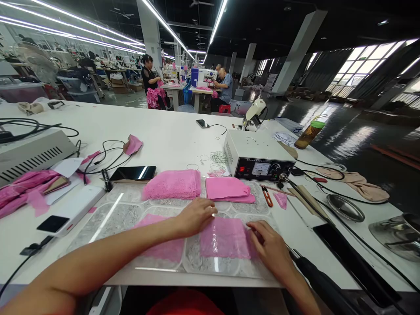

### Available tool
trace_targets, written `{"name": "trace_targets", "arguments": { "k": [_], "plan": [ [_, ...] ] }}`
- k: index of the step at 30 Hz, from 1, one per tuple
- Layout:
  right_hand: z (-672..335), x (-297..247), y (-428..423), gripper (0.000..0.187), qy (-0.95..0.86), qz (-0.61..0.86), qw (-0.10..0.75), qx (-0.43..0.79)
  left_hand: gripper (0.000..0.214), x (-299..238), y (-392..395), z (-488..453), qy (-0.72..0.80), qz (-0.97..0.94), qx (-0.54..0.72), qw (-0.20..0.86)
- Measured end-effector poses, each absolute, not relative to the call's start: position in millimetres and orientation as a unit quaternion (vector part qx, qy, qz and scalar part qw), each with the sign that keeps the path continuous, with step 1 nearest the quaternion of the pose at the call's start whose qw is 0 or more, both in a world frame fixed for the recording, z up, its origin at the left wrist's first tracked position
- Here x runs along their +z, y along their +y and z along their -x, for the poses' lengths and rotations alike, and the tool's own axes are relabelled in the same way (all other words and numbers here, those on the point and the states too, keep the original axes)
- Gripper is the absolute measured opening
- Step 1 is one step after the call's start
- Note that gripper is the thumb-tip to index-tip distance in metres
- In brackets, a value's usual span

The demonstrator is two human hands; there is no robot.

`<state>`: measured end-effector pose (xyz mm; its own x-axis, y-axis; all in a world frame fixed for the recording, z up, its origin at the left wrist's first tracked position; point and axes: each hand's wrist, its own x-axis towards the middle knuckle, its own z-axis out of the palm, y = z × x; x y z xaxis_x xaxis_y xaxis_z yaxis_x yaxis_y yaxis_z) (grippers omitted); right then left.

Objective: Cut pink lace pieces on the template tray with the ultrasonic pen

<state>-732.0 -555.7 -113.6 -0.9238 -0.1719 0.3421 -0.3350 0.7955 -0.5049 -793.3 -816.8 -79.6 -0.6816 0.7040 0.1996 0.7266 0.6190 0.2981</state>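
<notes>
A thin, see-through pink fabric piece (225,238) lies flat on a clear patterned mat (113,218) in front of me. My left hand (197,218) reaches across to its upper left corner, fingers bent and closed on the edge. At its right edge is my right hand (269,245), fingers curled in on the cloth; the thumb is partly hidden. Another pink piece (164,249) lies partly under my left forearm. Behind my hands are a lace-edged pink stack (173,183) and a smoother folded pink stack (226,190).
A control box (262,164) with a dial stands behind the stacks, cabled to a black-handled tool (315,273) by my right forearm. Orange snips (267,197), a phone (133,173), a white power bank (74,212), a metal cup (398,236) and a bottle (308,135) surround the mat.
</notes>
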Motion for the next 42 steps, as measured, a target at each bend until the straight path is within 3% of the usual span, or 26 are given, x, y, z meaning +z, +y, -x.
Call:
{"name": "trace_targets", "arguments": {
  "k": [6, 14, 20, 25, 32, 42],
  "plan": [
    [761.5, -102.4, -546.8, 0.025, -0.910, -0.079, 0.191, 0.361, 0.017, -54.3, -793.0, 856.2, -0.925, 0.310, -0.221, -0.014],
    [793.8, -93.1, -521.3, 0.029, -0.884, 0.035, 0.211, 0.415, 0.011, -69.7, -784.4, 888.4, -0.913, 0.297, -0.270, -0.075],
    [818.5, -89.7, -533.0, 0.029, -0.880, -0.056, 0.202, 0.426, 0.020, -62.7, -791.3, 890.4, -0.898, 0.288, -0.320, -0.087],
    [830.4, -87.7, -563.9, 0.028, -0.904, -0.175, 0.223, 0.319, 0.025, -54.0, -793.1, 889.6, -0.891, 0.297, -0.328, -0.100],
    [846.4, -100.7, -565.0, 0.019, -0.918, -0.175, 0.227, 0.273, 0.027, -51.5, -789.7, 890.6, -0.875, 0.308, -0.355, -0.120],
    [852.2, -107.1, -559.2, 0.023, -0.910, -0.197, 0.265, 0.250, 0.024, -54.2, -790.6, 900.2, -0.864, 0.313, -0.379, -0.111]
  ]
}}
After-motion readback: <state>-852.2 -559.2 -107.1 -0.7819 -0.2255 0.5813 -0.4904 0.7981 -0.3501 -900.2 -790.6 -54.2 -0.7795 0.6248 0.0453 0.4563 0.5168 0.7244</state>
